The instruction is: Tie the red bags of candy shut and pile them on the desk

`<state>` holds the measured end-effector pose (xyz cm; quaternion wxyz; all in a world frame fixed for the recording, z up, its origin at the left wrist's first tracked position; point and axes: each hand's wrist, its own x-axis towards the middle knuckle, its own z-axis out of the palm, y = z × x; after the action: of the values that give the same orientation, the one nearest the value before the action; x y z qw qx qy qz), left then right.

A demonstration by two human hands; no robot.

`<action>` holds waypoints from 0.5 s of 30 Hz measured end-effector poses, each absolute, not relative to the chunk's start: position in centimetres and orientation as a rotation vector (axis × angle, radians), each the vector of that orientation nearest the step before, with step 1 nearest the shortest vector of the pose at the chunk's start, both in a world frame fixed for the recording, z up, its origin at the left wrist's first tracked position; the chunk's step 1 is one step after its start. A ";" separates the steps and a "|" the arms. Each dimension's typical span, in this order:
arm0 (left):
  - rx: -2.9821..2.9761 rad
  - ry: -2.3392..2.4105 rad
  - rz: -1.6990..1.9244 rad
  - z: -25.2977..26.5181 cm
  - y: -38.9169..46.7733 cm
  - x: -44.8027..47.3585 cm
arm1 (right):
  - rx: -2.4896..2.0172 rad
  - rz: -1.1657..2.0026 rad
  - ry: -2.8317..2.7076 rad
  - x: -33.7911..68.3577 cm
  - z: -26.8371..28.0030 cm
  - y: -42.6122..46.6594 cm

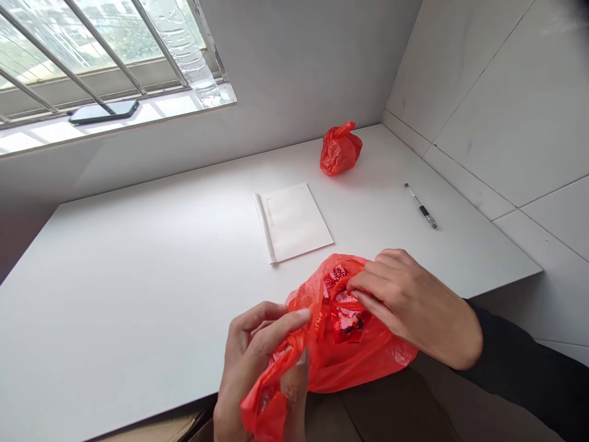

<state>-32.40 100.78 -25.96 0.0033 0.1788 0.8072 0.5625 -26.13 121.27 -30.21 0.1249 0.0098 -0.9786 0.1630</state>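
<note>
A thin red plastic bag [354, 374] hangs at the table's front edge with its mouth spread. Inside it show shiny red printed packets [350, 322]. My left hand [262, 356] grips the bag's bunched handle and rim on the left, thumb and fingers closed round it. On the right side of the mouth, my right hand [396, 294] has its fingers curled over and pinching the bag's edge. Its fingertips lie close above the packets, and part of the rim is hidden beneath them.
On the white table [138, 282] lie a notepad [299, 221] and a pen [421, 207]. A second, tied red bag [340, 150] stands near the back wall. A phone [105, 112] and a clear plastic bottle [186, 55] are on the barred window's sill. A tiled wall bounds the right.
</note>
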 end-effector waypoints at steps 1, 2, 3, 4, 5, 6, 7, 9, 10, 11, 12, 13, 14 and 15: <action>0.511 2.461 1.820 -25.8 101.0 -32.4 | 0.028 0.506 -2.827 -26.1 -29.8 121.3; 0.438 2.379 1.875 -25.7 101.1 -32.5 | 0.020 0.511 -2.833 -26.1 -29.5 121.3; 0.357 2.285 1.926 -25.6 101.2 -32.6 | 0.014 0.500 -2.866 -26.1 -29.1 121.4; 0.284 2.194 1.965 -25.5 101.3 -32.7 | 0.012 0.478 -2.916 -26.1 -28.8 121.5; 0.230 2.123 1.984 -25.3 101.3 -32.9 | 0.016 0.464 -2.965 -26.1 -28.5 121.5; 0.208 2.083 1.985 -25.1 101.3 -33.1 | 0.029 0.476 -2.993 -26.1 -28.1 121.6; 0.209 2.079 1.972 -24.7 101.2 -33.3 | 0.047 0.524 -2.993 -26.0 -27.5 121.7; 0.240 2.114 1.948 -23.6 101.1 -33.8 | 0.058 0.727 -2.895 -25.9 -25.9 121.9; 0.241 2.115 1.968 -22.9 101.1 -34.1 | 0.043 0.872 -2.805 -25.8 -24.9 122.1; 0.225 2.076 2.018 -22.2 101.1 -34.3 | 0.015 1.036 -2.703 -25.5 -23.7 122.2; 0.190 1.989 2.083 -21.5 101.1 -34.5 | -0.021 1.207 -2.602 -25.3 -22.5 122.3; 0.144 1.861 2.139 -20.8 101.2 -34.8 | -0.057 1.367 -2.509 -25.1 -21.4 122.5; 0.099 1.724 2.171 -20.1 101.3 -35.0 | -0.087 1.504 -2.425 -24.9 -20.4 122.5; 0.061 1.607 2.182 -19.4 101.4 -35.2 | -0.113 1.614 -2.354 -24.9 -19.5 122.6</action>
<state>-35.24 101.44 -19.43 0.2137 0.0220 0.5791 0.7865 -24.88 122.57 -19.51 0.1423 -0.0393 -0.8157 0.5593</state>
